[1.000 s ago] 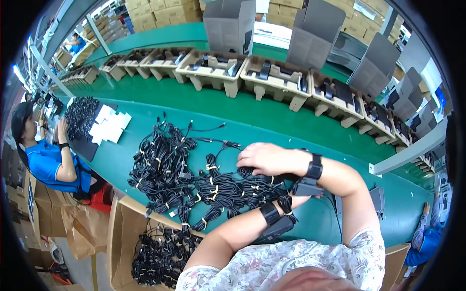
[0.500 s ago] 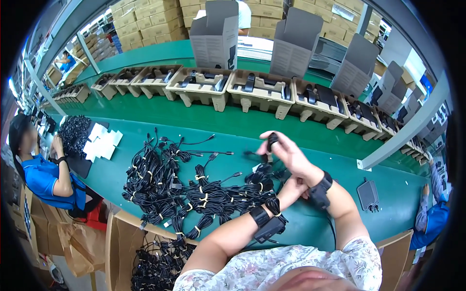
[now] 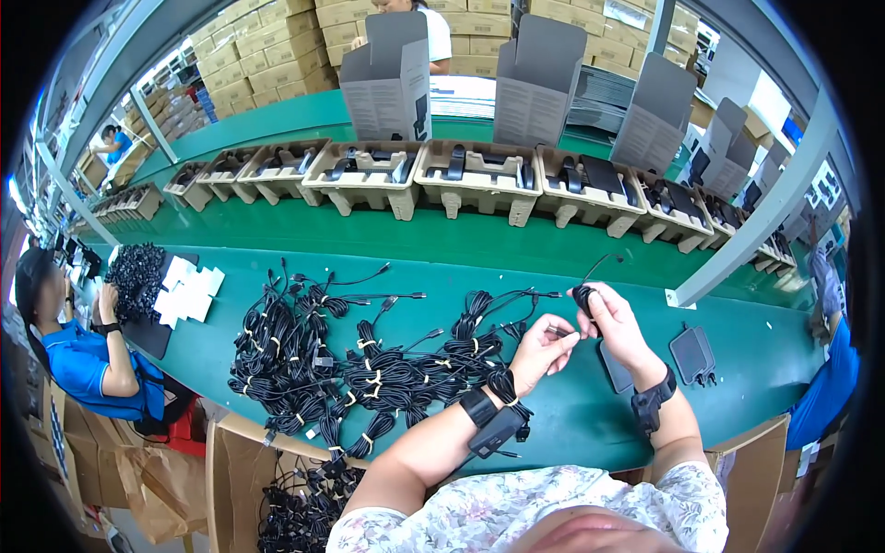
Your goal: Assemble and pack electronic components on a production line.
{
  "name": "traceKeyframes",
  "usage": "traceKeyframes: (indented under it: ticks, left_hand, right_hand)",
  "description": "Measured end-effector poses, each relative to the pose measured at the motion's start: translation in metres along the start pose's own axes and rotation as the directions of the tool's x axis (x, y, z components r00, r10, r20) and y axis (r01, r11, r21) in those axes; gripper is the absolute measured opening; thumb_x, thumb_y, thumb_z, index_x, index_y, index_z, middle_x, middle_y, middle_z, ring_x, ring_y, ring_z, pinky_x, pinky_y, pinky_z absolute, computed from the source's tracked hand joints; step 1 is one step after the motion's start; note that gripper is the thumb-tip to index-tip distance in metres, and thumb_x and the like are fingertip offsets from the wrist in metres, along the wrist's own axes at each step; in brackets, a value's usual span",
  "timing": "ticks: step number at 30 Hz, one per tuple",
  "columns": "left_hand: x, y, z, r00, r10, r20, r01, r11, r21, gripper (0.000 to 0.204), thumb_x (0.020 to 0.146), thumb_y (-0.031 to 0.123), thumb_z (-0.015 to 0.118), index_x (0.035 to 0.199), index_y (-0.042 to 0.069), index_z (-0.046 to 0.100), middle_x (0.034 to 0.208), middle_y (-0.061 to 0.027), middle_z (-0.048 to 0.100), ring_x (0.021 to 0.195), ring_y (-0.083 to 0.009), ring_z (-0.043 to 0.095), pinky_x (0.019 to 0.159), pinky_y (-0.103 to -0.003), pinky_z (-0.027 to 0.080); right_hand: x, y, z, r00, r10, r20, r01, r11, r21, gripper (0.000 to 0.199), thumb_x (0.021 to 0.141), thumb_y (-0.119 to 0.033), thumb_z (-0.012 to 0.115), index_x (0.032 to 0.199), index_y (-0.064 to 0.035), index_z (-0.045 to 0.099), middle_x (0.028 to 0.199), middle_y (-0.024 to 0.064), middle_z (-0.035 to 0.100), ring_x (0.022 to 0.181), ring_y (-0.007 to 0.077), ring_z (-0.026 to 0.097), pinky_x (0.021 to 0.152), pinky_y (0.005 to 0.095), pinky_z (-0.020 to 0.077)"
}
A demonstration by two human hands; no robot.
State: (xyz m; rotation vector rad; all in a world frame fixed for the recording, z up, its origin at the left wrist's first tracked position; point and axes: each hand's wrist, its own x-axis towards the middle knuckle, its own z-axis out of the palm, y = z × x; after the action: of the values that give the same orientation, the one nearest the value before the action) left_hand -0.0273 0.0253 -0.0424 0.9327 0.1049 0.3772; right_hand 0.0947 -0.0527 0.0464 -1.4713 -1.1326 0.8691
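Far to your left a co-worker in a blue shirt [image 3: 88, 369] sits beside a heap of black cables and white cards [image 3: 187, 291] on the green table [image 3: 590, 415]. Nearer you, a spread of tied cable bundles [image 3: 350, 364] lies across the table, with a cardboard box [image 3: 277, 479] of more cables below its edge. Your left hand [image 3: 539, 352] is partly closed, its fingertips pinching a loose plug end, the cord running toward your right hand. Your right hand [image 3: 616, 324] is closed around a small coiled cable [image 3: 584, 299], held up just above the table, with one thin tail arcing upward. A dark adapter [image 3: 693, 354] lies on the table further right. Beyond the table, a row of pulp trays [image 3: 466, 175] stands under upright grey cartons [image 3: 387, 78]. It looks as if you are tidying one bundle before it goes on; the next move calls for keeping the coil tight while you tuck that loose end in.
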Motion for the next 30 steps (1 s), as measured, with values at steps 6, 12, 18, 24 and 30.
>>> traceKeyframes:
  ticks: [6,12,18,24,30]
  left_hand:
    - [0.005,-0.011,0.004,0.995,0.078,-0.068,-0.077,0.997,0.025,0.033,0.086,0.015,0.058,0.112,0.007,0.04,0.088,-0.0055,0.054,0.072,-0.0096,0.054,0.056,-0.02,0.044]
    - [0.002,0.005,0.012,0.649,0.736,-0.19,-0.315,0.488,0.814,0.047,0.083,0.01,0.058,0.124,0.003,0.034,0.113,-0.0131,0.052,0.105,-0.0154,0.05,0.078,-0.029,0.048]
    - [0.003,-0.02,-0.007,0.753,0.556,0.353,-0.489,0.114,0.865,0.041,0.088,0.015,0.052,0.124,0.002,0.037,0.122,-0.0167,0.049,0.105,-0.0208,0.055,0.083,-0.032,0.048]
    - [0.004,-0.03,-0.005,0.988,0.14,0.06,-0.143,0.989,0.044,0.036,0.096,0.028,0.033,0.121,0.002,0.04,0.104,-0.014,0.056,0.086,-0.0214,0.062,0.078,-0.032,0.05]
    - [-0.002,-0.018,0.001,0.998,-0.047,0.052,0.054,0.986,-0.158,0.038,0.097,0.033,0.03,0.121,0.004,0.037,0.093,-0.0075,0.054,0.084,-0.0181,0.06,0.073,-0.028,0.049]
  right_hand:
    - [-0.002,0.002,0.01,0.917,-0.396,-0.049,0.247,0.66,-0.709,0.019,0.087,-0.019,0.055,0.1,-0.0054,0.056,0.074,0.0075,0.059,0.063,0.0159,0.059,0.055,0.0282,0.0451]
    - [-0.017,-0.011,-0.019,0.995,-0.095,0.043,0.082,0.463,-0.883,0.016,0.085,-0.016,0.056,0.096,-0.0053,0.055,0.077,0.0101,0.06,0.06,0.0199,0.059,0.055,0.0297,0.0464]
    - [-0.033,-0.024,-0.013,0.991,0.136,0.017,-0.135,0.988,-0.071,0.01,0.088,-0.013,0.053,0.092,-0.0033,0.053,0.077,0.0015,0.059,0.063,0.0122,0.056,0.06,0.0255,0.0463]
    - [-0.014,0.022,0.002,0.987,-0.058,-0.152,0.07,0.995,0.073,0.009,0.089,-0.012,0.053,0.092,-0.0034,0.053,0.089,0.0005,0.056,0.078,0.0091,0.053,0.07,0.0221,0.0433]
    - [0.003,0.051,0.001,0.96,-0.241,-0.141,0.174,0.912,-0.373,0.01,0.083,-0.01,0.059,0.085,-0.0037,0.052,0.09,0.0032,0.052,0.08,0.0105,0.052,0.07,0.0234,0.0426]
